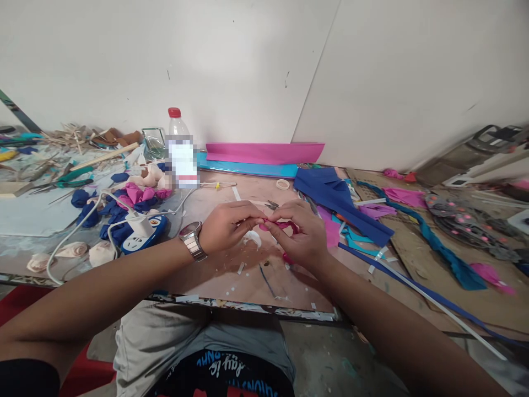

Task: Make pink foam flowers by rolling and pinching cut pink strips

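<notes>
Both hands meet over the middle of the table and pinch a twisted magenta strip [285,224] that looks like crepe paper or cloth. My left hand [229,226], with a watch [192,241] on its wrist, grips the strip's left end between thumb and fingertips. My right hand [305,229] has thumb and fingers closed on the strip just beside it, and part of the strip runs behind those fingers. A bit of the same magenta colour hangs below the right hand. Just beyond the fingers lie the tips of a small metal tool [271,204], its rest hidden.
Left stand a power strip [140,242] with a white cable, blue and pink bundles [136,194] and a red-capped bottle [176,127]. A tape roll [282,184] and a magenta sheet [264,153] lie behind. Right are blue strips [339,198], cardboard [413,248] and a white rod [446,309].
</notes>
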`<state>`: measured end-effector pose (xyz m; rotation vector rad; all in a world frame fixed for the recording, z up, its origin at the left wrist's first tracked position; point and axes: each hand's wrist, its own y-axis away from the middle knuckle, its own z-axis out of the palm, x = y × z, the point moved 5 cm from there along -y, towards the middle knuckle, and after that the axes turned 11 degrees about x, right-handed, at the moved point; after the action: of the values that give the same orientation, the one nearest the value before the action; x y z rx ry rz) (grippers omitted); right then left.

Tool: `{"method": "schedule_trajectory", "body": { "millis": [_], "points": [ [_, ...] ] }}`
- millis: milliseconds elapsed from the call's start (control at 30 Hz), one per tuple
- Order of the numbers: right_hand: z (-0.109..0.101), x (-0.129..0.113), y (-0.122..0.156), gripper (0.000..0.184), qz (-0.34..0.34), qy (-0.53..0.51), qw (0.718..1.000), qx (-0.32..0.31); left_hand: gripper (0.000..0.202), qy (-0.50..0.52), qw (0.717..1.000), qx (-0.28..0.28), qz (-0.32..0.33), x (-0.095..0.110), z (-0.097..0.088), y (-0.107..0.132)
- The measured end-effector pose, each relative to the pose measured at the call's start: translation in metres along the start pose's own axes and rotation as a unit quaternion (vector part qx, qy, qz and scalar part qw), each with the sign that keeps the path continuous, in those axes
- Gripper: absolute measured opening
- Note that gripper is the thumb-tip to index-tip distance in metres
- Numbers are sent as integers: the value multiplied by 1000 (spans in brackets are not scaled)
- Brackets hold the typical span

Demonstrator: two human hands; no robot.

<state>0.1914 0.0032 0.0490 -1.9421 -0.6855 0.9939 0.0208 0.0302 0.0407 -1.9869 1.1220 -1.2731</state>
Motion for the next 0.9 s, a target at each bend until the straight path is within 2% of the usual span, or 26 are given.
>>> {"method": "schedule_trajectory", "body": {
  "millis": [333, 600, 767, 900],
  "points": [
    [0, 1, -1, 7, -28, -17, 999, 18, 21, 35, 999, 5, -23, -5, 3, 3],
    [-2, 0, -2, 7, -33, -5, 999, 33, 24, 65, 998, -14, -16, -2, 6, 4],
    [-1, 1, -1, 6, -28, -6, 999, 33, 24, 95, 993, -17, -71, -5, 6, 1],
    [-1, 1, 0, 13, -52, -8, 998, 30, 23, 125, 984, -14, -125, -11, 7, 2]
  ]
}}
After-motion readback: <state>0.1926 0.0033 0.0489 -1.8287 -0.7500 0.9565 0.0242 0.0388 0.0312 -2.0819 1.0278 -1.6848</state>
